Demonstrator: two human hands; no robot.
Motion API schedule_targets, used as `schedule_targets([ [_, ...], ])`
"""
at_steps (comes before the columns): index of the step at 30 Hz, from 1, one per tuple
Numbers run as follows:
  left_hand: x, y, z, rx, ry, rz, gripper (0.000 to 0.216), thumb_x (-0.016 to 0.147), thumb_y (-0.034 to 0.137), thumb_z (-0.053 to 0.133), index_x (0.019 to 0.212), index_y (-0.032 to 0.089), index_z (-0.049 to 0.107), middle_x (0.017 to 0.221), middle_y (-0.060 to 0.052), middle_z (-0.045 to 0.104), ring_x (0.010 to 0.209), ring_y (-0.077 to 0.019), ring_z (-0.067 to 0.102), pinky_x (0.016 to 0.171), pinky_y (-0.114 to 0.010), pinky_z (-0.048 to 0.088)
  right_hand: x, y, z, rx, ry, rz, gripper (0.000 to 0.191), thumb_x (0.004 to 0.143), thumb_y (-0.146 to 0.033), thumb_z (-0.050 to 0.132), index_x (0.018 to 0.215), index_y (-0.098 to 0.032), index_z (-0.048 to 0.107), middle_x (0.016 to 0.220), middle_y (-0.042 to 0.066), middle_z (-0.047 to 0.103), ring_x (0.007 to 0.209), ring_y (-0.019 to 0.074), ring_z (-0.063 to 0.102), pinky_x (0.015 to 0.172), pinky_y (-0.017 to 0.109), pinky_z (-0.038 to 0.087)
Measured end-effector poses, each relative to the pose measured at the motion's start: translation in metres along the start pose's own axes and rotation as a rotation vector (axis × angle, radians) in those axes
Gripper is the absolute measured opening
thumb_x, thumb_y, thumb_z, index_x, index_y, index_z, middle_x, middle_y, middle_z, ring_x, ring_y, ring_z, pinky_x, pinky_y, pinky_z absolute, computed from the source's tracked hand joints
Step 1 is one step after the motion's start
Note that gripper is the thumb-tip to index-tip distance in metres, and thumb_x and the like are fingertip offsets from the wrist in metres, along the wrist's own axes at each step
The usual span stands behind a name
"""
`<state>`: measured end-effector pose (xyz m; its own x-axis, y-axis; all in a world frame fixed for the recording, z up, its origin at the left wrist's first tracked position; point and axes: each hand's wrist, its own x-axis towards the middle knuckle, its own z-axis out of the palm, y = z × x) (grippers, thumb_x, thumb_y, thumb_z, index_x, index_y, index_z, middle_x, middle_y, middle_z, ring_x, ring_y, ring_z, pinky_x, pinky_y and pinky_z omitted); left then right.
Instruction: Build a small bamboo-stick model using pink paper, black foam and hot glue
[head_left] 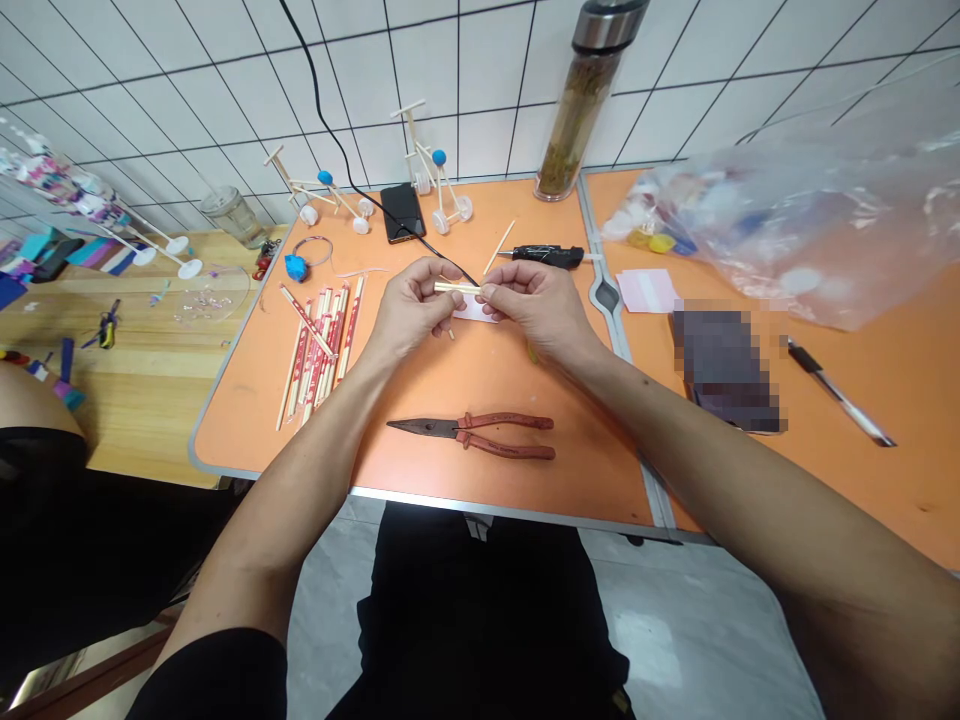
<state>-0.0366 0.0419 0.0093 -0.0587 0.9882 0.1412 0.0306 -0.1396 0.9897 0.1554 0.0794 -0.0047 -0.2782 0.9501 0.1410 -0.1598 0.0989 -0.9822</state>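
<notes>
My left hand (411, 305) and my right hand (538, 305) meet above the orange table (420, 400), each pinching one end of a short pale wooden stick (456, 288) held level between them. A small white paper slip (474, 311) lies on the table just beneath the stick. To the left of my left hand lies a bundle of several chopsticks (321, 345) with red print. Long-nose pliers (480, 435) with red handles rest on the table in front of my hands, nearer to me.
Two small stick-and-wheel models (435, 170) (319, 195), a black phone (402, 211) with a cable, a black glue gun (546, 256) and a tall bottle (589, 100) stand at the back. A clear plastic bag (787, 215), pink paper (646, 290) and a pen (840, 390) lie on the right.
</notes>
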Motion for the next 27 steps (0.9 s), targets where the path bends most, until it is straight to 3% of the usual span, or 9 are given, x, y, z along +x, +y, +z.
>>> schedule_targets([
  [11, -0.001, 0.0, 0.001, -0.033, 0.011, 0.002, 0.017, 0.078, 0.01, 0.081, 0.087, 0.02, 0.07, 0.065, 0.003, 0.071, 0.046, -0.0086, 0.059, 0.044, -0.019, 0.047, 0.0, -0.001, 0.001, 0.02, -0.022, -0.004, 0.019, 0.076, -0.024, 0.097, 0.083, -0.019, 0.08, 0.08, 0.001, 0.077, 0.07, 0.0127, 0.069, 0.067, 0.025, 0.059],
  [19, 0.0, -0.001, 0.0, -0.051, 0.012, -0.005, 0.016, 0.074, 0.012, 0.079, 0.087, 0.018, 0.071, 0.063, 0.003, 0.073, 0.046, -0.0088, 0.061, 0.044, -0.018, 0.049, -0.001, 0.002, 0.0, 0.0, -0.029, -0.006, 0.026, 0.076, -0.033, 0.099, 0.085, -0.02, 0.078, 0.08, 0.001, 0.077, 0.072, 0.0134, 0.07, 0.068, 0.025, 0.059],
  [27, 0.002, -0.005, -0.003, -0.106, 0.021, 0.005, 0.015, 0.075, 0.015, 0.08, 0.088, 0.017, 0.072, 0.068, 0.0, 0.077, 0.046, -0.0089, 0.062, 0.043, -0.019, 0.048, 0.0, 0.007, -0.002, -0.039, -0.039, -0.02, 0.02, 0.086, -0.03, 0.087, 0.102, -0.022, 0.078, 0.093, 0.002, 0.081, 0.083, 0.0166, 0.076, 0.072, 0.028, 0.06],
])
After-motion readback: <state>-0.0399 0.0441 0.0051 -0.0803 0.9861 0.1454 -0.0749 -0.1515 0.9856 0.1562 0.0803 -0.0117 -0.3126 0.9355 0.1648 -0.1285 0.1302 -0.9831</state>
